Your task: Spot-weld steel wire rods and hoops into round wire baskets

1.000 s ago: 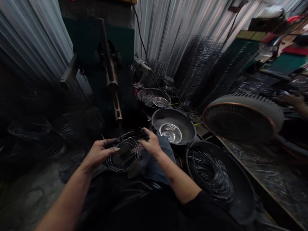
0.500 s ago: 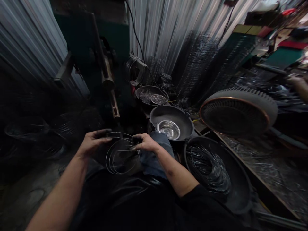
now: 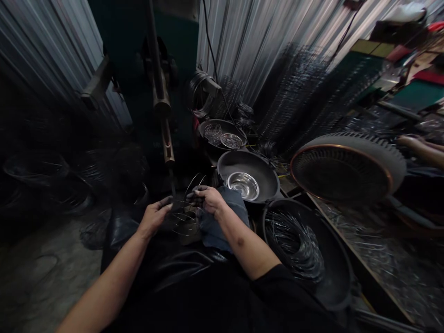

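A set of thin bright wire rings is held over my lap, tilted and seen partly edge-on. My left hand grips the rings' left side with fingers curled. My right hand pinches the rings' right side, just above a folded blue cloth on my knee. Both hands are dark with grime. A brown machine arm hangs right behind the rings.
To my right stand a large dark pan full of wire coils, a dark pan holding a steel bowl, and a farther pan with small dishes. A round fan guard lies beyond. Another person's arm shows at far right.
The wire rings have turned from lying flat and face-up to tilted on edge. Both hands moved closer together and a little forward toward the machine arm.
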A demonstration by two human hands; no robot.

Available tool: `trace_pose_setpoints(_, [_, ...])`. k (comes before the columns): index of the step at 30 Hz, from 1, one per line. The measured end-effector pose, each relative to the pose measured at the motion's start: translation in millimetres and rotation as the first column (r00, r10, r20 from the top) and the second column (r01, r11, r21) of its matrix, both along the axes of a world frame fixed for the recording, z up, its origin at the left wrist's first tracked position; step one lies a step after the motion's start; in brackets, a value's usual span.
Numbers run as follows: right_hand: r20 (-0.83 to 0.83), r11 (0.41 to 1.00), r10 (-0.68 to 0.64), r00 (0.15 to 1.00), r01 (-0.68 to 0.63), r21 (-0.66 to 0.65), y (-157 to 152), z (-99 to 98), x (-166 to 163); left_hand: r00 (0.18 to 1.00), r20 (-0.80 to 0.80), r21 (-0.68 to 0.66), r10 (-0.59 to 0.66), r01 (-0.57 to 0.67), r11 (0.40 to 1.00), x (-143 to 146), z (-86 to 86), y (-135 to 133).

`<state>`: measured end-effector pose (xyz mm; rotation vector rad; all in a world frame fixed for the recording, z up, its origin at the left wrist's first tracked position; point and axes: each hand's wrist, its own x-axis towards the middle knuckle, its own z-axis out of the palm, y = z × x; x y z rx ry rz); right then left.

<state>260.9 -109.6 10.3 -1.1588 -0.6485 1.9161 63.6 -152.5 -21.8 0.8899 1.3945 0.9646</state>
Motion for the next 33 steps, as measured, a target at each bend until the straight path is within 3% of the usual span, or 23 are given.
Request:
trace_pose_setpoints(4, [-0.023, 0.999, -0.018, 1.0, 0.017, -0.033, 7, 4.0, 0, 0.991, -0.108, 0.031, 0.075, -0.072, 0.997, -25, -18.7, -3])
trace_pose_setpoints(8, [-0.022, 0.999, -0.018, 1.0, 0.017, -0.051, 12, 3.3, 0, 0.989, -0.129, 0.023, 0.07, -0.067, 0.997, -35, -22.9, -11])
trace_pose_setpoints(12, [-0.012, 0.998, 0.022, 1.0, -0.022, -0.054, 12, 0.4, -1, 0.992, -0.112, 0.046, 0.059, -0.054, 0.997, -26, -11.6, -10])
trace_pose_setpoints(17, [0.002, 0.994, 0.105, 0.994, -0.105, -0.041, 4, -6.5, -9, 0.997, 0.014, 0.01, -0.07, 0.07, 0.997, -3, 4.1, 5])
trace_pose_setpoints(20, [0.055, 0.997, 0.071, 0.996, -0.069, -0.022, -3, -13.6, -15, 0.99, 0.072, -0.015, -0.124, 0.125, 0.992, 10, 5.5, 11])
trace_pose_setpoints(26, [0.264, 0.99, -0.066, 0.962, 0.031, 0.134, -15, -30.1, -21, 0.996, 0.08, -0.007, -0.051, 0.052, 0.999, 23, -3.3, 5])
trace_pose_setpoints(33, [0.295, 0.992, -0.096, 0.951, 0.068, 0.102, -11, -41.9, -31, 0.999, 0.043, 0.047, 0.019, -0.021, 0.999, 25, -9.9, -3])
